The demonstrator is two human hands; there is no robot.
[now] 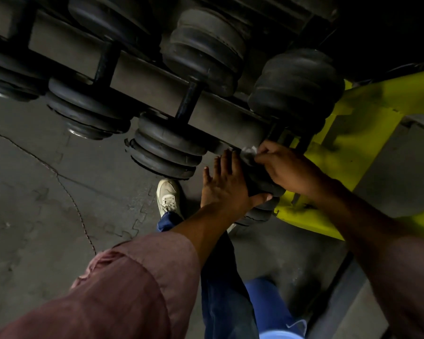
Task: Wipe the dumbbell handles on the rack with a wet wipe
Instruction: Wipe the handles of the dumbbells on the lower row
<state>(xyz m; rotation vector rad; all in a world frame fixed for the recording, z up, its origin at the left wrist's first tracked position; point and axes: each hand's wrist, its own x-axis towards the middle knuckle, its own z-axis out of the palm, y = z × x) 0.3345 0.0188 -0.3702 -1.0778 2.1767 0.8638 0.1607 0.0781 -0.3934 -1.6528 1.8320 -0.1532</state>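
Observation:
Black rubber dumbbells lie across a grey rack rail (142, 77). The rightmost dumbbell has its far head (296, 84) above the rail and its near head (262, 184) below my hands. My right hand (289, 167) pinches a white wet wipe (249, 152) against that dumbbell's handle, which is mostly hidden by the wipe and fingers. With its fingers straight, my left hand (225, 182) rests flat on the left side of the near head. The neighbouring dumbbell's black handle (189, 101) crosses the rail to the left.
A yellow-green rack frame (367, 133) stands right of my hands. More dumbbells (88, 106) line the rail to the left. Below lies a grey interlocking floor mat (47, 192), with my white shoe (168, 195) and blue-jeaned leg (225, 277) on it.

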